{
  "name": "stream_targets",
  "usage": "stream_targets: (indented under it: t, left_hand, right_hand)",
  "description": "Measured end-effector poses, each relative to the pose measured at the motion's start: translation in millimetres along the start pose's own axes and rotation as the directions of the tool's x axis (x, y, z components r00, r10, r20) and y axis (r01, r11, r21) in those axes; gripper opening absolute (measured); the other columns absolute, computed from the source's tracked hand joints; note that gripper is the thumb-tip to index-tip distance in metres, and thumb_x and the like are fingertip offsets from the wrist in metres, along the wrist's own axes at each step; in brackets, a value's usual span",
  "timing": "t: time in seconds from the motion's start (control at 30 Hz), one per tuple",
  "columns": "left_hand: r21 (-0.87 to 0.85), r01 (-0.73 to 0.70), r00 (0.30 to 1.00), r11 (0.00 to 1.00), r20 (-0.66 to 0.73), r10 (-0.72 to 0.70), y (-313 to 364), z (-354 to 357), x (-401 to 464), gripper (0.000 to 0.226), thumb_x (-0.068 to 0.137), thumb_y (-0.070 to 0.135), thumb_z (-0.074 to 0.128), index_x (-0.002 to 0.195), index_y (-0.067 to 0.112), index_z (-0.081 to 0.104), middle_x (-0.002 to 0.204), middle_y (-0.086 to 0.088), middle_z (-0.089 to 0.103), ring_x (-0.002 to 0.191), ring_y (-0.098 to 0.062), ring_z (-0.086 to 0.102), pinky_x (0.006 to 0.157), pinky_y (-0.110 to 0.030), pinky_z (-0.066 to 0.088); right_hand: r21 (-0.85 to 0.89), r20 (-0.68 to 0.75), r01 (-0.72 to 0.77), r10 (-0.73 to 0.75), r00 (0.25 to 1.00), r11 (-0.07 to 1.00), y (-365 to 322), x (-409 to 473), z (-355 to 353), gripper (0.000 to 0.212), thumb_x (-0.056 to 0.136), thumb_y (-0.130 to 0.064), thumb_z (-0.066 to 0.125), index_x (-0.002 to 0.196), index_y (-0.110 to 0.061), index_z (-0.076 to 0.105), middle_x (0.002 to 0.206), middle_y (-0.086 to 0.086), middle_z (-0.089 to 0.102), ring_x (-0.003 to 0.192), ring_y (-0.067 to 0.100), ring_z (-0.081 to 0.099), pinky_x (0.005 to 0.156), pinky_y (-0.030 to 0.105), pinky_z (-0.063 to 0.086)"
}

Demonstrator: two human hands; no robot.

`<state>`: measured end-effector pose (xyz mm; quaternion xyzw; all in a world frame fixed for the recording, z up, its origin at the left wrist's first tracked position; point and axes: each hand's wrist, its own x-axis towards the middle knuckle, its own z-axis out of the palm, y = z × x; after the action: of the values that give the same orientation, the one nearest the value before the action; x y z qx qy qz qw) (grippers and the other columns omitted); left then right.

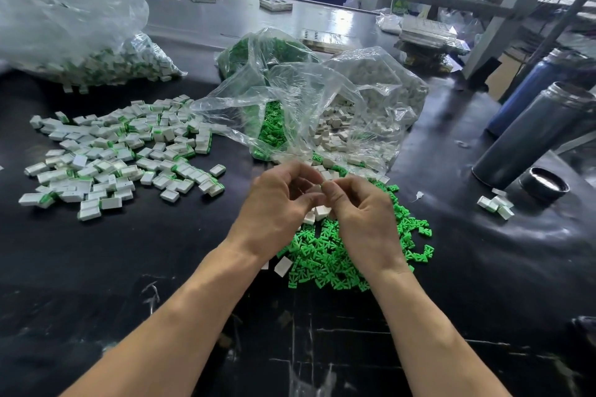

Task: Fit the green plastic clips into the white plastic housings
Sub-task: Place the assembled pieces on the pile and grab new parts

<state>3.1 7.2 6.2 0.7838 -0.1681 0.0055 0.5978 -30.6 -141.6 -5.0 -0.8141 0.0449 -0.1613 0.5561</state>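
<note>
My left hand (280,203) and my right hand (361,213) met in the middle of the frame, fingers curled, pinching a small white plastic housing (314,189) between them. A bit of green showed at my right fingertips. Under my hands lay a heap of bright green plastic clips (325,261) on the black bench (129,267). Finished white and green pieces (119,155) lay at the left.
</note>
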Motion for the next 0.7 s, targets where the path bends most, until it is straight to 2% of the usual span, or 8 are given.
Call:
stream_targets:
  t: [0.1,0.2,0.27,0.33,0.47,0.57,0.7]
  left_hand:
    - [0.143,-0.036,0.999,0.989,-0.007,0.037,-2,-1,0,0.013,0.088,0.021,0.08,0.098,0.024,0.073,0.084,0.008,0.074,0.079,-0.006,0.07,0.073,-0.027,0.059]
    - [0.285,-0.027,0.997,0.958,-0.056,0.044,-6,-5,1,0.013,0.088,0.026,0.08,0.099,0.025,0.072,0.088,0.012,0.068,0.078,-0.003,0.064,0.074,-0.025,0.055]
    - [0.368,0.019,0.994,0.93,-0.105,0.022,-10,-11,3,0.013,0.089,0.03,0.078,0.1,0.025,0.073,0.094,0.012,0.063,0.085,-0.007,0.063,0.08,-0.029,0.055]
    - [0.462,0.089,0.986,0.882,-0.166,-0.013,-13,-19,6,0.012,0.09,0.032,0.076,0.1,0.026,0.074,0.098,0.008,0.062,0.091,-0.014,0.063,0.084,-0.034,0.055]
    - [0.65,0.236,0.964,0.722,-0.252,-0.087,-19,-37,12,0.015,0.091,0.034,0.073,0.104,0.028,0.074,0.108,0.001,0.068,0.104,-0.023,0.065,0.097,-0.041,0.051]
    - [0.706,0.317,0.944,0.633,-0.298,-0.141,-24,-48,15,0.016,0.091,0.035,0.073,0.106,0.03,0.071,0.111,0.001,0.072,0.111,-0.024,0.065,0.101,-0.04,0.047]
    - [0.727,0.366,0.926,0.581,-0.344,-0.153,-27,-55,17,0.014,0.092,0.033,0.072,0.105,0.03,0.071,0.112,0.001,0.073,0.111,-0.026,0.064,0.099,-0.039,0.046]
  right_hand:
    - [-0.028,-0.016,-0.02,0.02,1.0,0.999,4,0,0,0.017,0.102,-0.031,0.065,0.09,-0.023,0.073,0.069,-0.016,0.068,0.061,0.001,0.06,0.057,0.016,0.044]
    - [-0.031,-0.058,-0.048,0.046,0.997,0.998,6,0,0,0.029,0.105,-0.039,0.058,0.084,-0.022,0.07,0.063,-0.01,0.066,0.052,0.005,0.053,0.054,0.025,0.042]
    - [-0.011,-0.087,-0.064,0.063,0.994,0.998,6,0,-1,0.038,0.106,-0.045,0.052,0.079,-0.023,0.067,0.058,-0.008,0.062,0.049,0.01,0.051,0.05,0.029,0.042]
    - [0.024,-0.109,-0.083,0.085,0.99,0.996,6,0,-3,0.044,0.104,-0.051,0.051,0.073,-0.022,0.064,0.052,-0.009,0.057,0.046,0.011,0.047,0.046,0.028,0.038]
    - [0.083,-0.124,-0.101,0.111,0.986,0.991,5,1,-5,0.057,0.101,-0.054,0.054,0.061,-0.013,0.054,0.047,-0.006,0.049,0.043,0.013,0.04,0.043,0.026,0.033]
    - [0.047,-0.115,-0.088,0.093,0.989,0.995,4,0,-9,0.071,0.099,-0.058,0.056,0.057,0.0,0.05,0.044,-0.001,0.046,0.04,0.015,0.038,0.047,0.028,0.033]
    - [0.013,-0.113,-0.092,0.093,0.989,0.996,2,-2,-13,0.078,0.097,-0.061,0.058,0.054,0.003,0.05,0.041,-0.002,0.045,0.038,0.014,0.037,0.05,0.028,0.037]
